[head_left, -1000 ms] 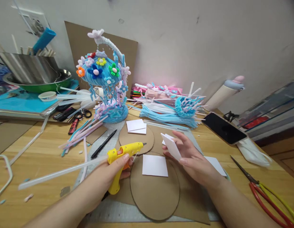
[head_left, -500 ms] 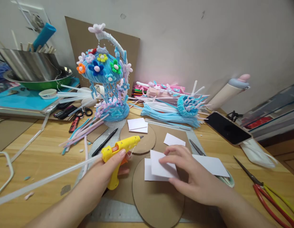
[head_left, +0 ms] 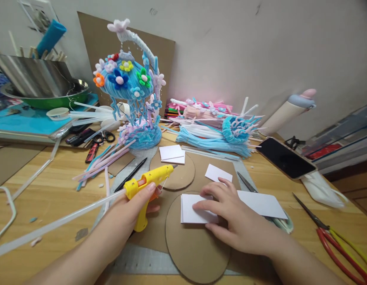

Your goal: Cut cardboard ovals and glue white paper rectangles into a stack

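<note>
My left hand (head_left: pixel 138 208) is closed around the grip of a yellow glue gun (head_left: pixel 149 180), its nozzle pointing up to the right. A long translucent glue stick (head_left: pixel 61 223) trails from the back of the gun. My right hand (head_left: pixel 231 213) grips a white card (head_left: pixel 191 209), fingers on its top and thumb at its near edge. This card lies almost flush over another white card, on the larger cardboard disc (head_left: pixel 198 253). Behind it, a smaller cardboard disc (head_left: pixel 177 180) carries white pieces (head_left: pixel 172 153).
A blue pipe-cleaner ornament with flowers (head_left: pixel 126 81) stands at the back. Bundled pipe cleaners (head_left: pixel 210 138) lie beside it. Red-and-yellow-handled scissors (head_left: pixel 328 229) and a phone (head_left: pixel 286 158) are on the right. A black pen (head_left: pixel 131 174) rests left of the discs.
My right hand has lowered the tilted white card flat onto the one beneath, lining up their edges. My left hand keeps the glue gun in nearly the same place.
</note>
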A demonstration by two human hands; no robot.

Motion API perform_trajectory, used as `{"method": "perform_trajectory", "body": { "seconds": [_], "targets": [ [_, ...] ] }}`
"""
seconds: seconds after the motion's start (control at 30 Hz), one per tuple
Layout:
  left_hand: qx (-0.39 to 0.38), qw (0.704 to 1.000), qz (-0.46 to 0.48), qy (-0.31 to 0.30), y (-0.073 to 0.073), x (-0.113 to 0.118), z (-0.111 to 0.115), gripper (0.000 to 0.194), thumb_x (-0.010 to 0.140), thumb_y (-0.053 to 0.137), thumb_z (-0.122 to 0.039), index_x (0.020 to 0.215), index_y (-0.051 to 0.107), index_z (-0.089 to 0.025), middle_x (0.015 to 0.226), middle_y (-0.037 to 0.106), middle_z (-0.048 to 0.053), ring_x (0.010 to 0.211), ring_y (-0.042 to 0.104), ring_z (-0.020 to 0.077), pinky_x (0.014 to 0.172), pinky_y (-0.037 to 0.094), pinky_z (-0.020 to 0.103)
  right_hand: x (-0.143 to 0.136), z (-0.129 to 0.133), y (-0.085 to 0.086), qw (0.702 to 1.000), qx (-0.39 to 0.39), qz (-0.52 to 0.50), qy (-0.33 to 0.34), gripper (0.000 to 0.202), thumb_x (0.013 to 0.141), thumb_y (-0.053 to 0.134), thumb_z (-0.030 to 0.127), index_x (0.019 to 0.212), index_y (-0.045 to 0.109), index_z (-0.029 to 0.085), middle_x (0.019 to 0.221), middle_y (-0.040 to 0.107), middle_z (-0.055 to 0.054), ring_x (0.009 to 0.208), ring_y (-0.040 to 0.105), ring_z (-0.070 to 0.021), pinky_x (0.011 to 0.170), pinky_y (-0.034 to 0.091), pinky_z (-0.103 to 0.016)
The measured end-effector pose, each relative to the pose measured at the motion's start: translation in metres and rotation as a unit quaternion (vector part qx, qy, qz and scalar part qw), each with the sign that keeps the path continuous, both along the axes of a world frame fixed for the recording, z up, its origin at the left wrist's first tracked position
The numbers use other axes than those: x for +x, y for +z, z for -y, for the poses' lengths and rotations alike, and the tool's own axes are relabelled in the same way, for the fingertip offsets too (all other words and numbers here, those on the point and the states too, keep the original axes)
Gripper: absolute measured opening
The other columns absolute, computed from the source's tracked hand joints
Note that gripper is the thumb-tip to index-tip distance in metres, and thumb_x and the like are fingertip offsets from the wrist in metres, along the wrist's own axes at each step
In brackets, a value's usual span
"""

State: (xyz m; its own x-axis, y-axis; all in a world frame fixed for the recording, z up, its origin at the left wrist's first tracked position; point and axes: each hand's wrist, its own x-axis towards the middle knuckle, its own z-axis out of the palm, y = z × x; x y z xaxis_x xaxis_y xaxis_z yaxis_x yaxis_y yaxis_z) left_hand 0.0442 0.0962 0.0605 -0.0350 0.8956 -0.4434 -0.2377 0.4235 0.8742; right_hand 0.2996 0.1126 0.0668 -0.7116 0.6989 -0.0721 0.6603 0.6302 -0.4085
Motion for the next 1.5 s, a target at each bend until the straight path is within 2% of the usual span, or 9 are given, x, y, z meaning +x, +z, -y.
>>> {"method": "perform_trajectory", "body": {
  "seconds": [1.3, 1.37, 1.5],
  "targets": [
    [-0.002, 1.000, -0.010, -0.017, 0.0025, 0.0013, -0.0003, 0.047, 0.071, 0.069, -0.053, 0.105, 0.065, -0.020, 0.101, 0.070, 0.008, 0.105, 0.060, 0.0317, 0.083, 0.054, 0.044, -0.0033, -0.0004, -0.0037, 1.000, -0.003, 0.018, -0.003, 0.041, 0.075, 0.058, 0.012, 0.112, 0.056, 0.031, 0.112, 0.048, -0.006, 0.116, 0.043, -0.0237, 0.108, 0.009, -0.060],
    [0.000, 1.000, -0.009, -0.019, 0.0019, 0.0008, -0.0002, 0.047, 0.072, 0.068, -0.052, 0.106, 0.065, -0.020, 0.102, 0.070, 0.008, 0.105, 0.060, 0.0316, 0.084, 0.053, 0.044, -0.0035, -0.0005, -0.0043, 1.000, -0.008, 0.015, -0.007, 0.037, 0.077, 0.061, 0.018, 0.112, 0.057, 0.031, 0.113, 0.049, -0.007, 0.117, 0.043, -0.0247, 0.108, 0.010, -0.061],
    [0.003, 1.000, -0.011, -0.009, 0.0009, 0.0011, 0.0001, 0.047, 0.070, 0.070, -0.052, 0.104, 0.066, -0.020, 0.100, 0.071, 0.008, 0.103, 0.061, 0.0315, 0.080, 0.055, 0.042, -0.0026, -0.0013, -0.0063, 1.000, -0.021, 0.005, -0.006, 0.037, 0.080, 0.066, 0.044, 0.113, 0.059, 0.031, 0.121, 0.048, -0.009, 0.122, 0.040, -0.0300, 0.107, 0.013, -0.064]
  ]
}}
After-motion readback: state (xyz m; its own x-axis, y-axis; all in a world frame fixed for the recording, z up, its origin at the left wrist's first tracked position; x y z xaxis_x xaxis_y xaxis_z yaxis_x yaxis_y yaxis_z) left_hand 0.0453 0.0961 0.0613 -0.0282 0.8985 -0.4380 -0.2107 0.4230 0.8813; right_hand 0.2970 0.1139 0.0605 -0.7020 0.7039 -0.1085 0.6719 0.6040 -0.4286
